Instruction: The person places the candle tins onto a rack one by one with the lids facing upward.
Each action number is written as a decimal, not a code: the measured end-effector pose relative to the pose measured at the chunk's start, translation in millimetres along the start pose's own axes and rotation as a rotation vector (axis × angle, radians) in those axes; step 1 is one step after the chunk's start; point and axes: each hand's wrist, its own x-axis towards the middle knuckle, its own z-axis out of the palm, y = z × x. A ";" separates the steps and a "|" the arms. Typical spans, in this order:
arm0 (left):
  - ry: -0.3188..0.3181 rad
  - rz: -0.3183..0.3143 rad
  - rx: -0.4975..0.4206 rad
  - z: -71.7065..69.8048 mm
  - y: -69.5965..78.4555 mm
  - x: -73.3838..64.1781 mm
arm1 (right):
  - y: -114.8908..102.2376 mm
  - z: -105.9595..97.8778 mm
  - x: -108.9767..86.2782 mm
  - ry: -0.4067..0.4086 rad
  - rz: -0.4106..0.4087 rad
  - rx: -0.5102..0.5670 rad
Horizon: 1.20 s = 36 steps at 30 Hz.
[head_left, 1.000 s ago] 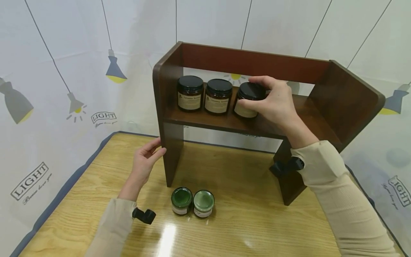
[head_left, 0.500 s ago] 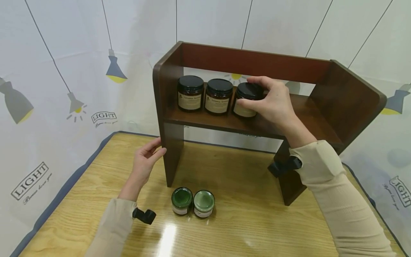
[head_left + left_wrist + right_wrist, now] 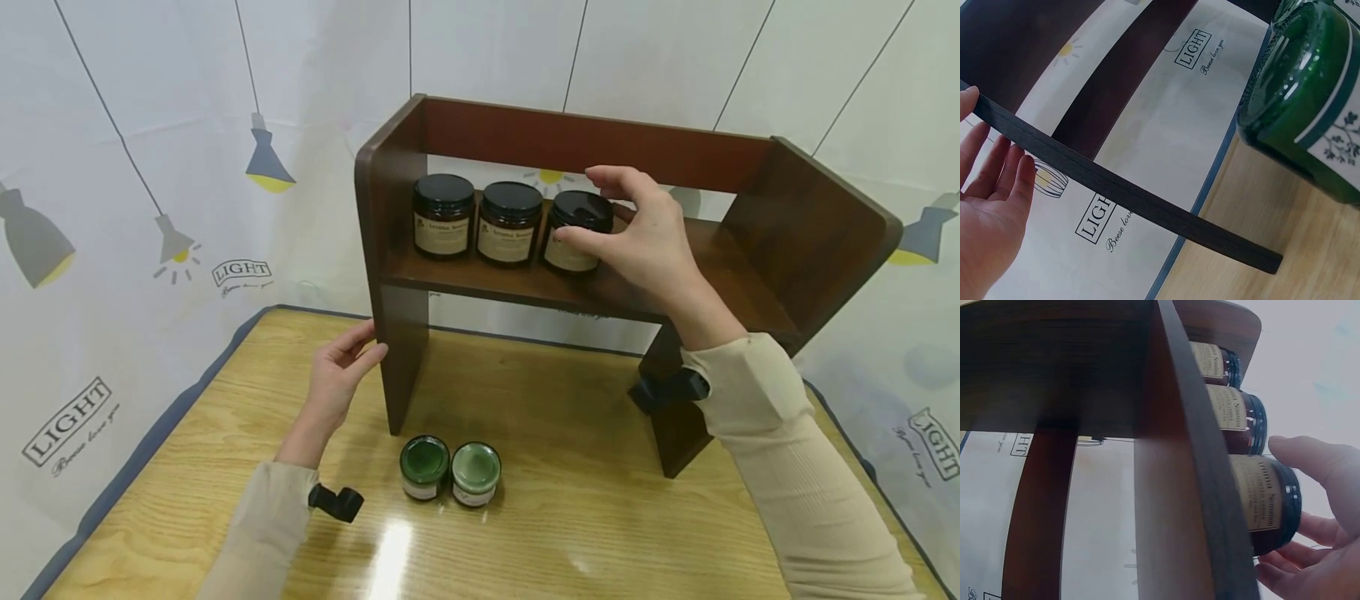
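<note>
Three dark amber jars with black lids and cream labels stand in a row on the brown wooden shelf: left jar, middle jar, right jar. My right hand is spread about the right jar, its thumb in front of the label and its index finger raised off the lid. In the right wrist view, thumb and fingers stand loosely around that jar. My left hand touches the shelf's left side panel, thumb at the front edge and fingers along the outer side, all fairly straight.
Two small green jars, a darker one and a paler one, stand side by side on the wooden table in front of the shelf. A printed white cloth hangs behind and beside the table.
The right jar has shifted slightly left, nearer the middle jar. My right hand's fingers have loosened and lifted from its lid. The left hand stays at the side panel.
</note>
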 end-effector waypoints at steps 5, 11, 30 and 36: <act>0.002 -0.001 0.003 0.4 0.4 0.1 | -2.3 -3.8 -6.9 0.036 -0.040 0.004; 0.005 -0.005 0.002 0.7 0.6 0.4 | -1.7 -7.2 -18.3 0.064 -0.075 0.048; 0.008 0.000 -0.006 1.3 2.3 -0.2 | -0.8 -9.4 -57.5 0.077 -0.138 0.161; 0.006 0.004 -0.006 0.8 1.5 -0.3 | -3.1 -7.1 -69.9 0.066 -0.169 0.180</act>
